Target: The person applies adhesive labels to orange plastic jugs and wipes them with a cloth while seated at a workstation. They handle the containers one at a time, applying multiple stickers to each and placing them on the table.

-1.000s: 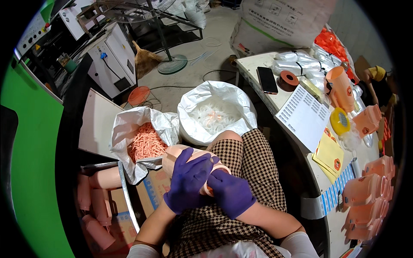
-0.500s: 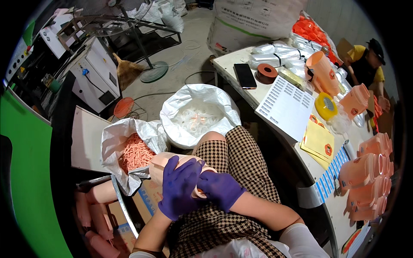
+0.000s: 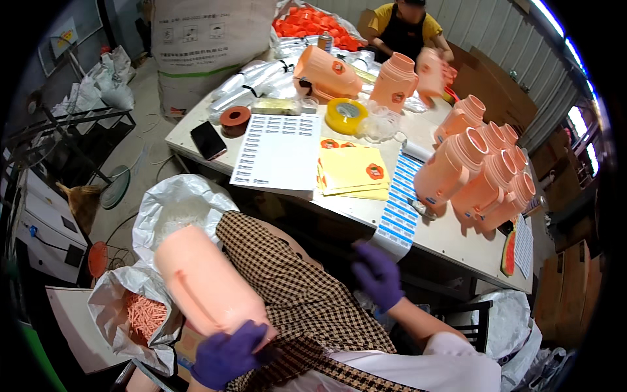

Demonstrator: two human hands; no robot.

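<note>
My left hand [image 3: 228, 358], in a purple glove, grips one end of a peach plastic flask casing [image 3: 212, 281]. The casing lies slantwise over my lap, its handle side up and its far end toward the white sacks. My right hand [image 3: 379, 277], gloved too, is off the casing, held in the air between my lap and the table's front edge. Its fingers are apart and nothing is in them. Nearest to it on the table is a blue-and-white sticker sheet [image 3: 400, 204]. Several upright peach casings [image 3: 450, 166] stand beyond that sheet.
A white table [image 3: 457, 251] carries yellow labels [image 3: 356, 171], a printed sheet [image 3: 277, 153], a yellow tape roll [image 3: 334, 119] and a phone [image 3: 208, 141]. At left are sacks of clear rings [image 3: 186, 189] and peach strips [image 3: 145, 317]. Across the table a co-worker [image 3: 408, 32] handles another casing.
The view has swung right, toward the table. My right hand has let go of the casing and moved right. My left hand now holds the casing alone, by its near end.
</note>
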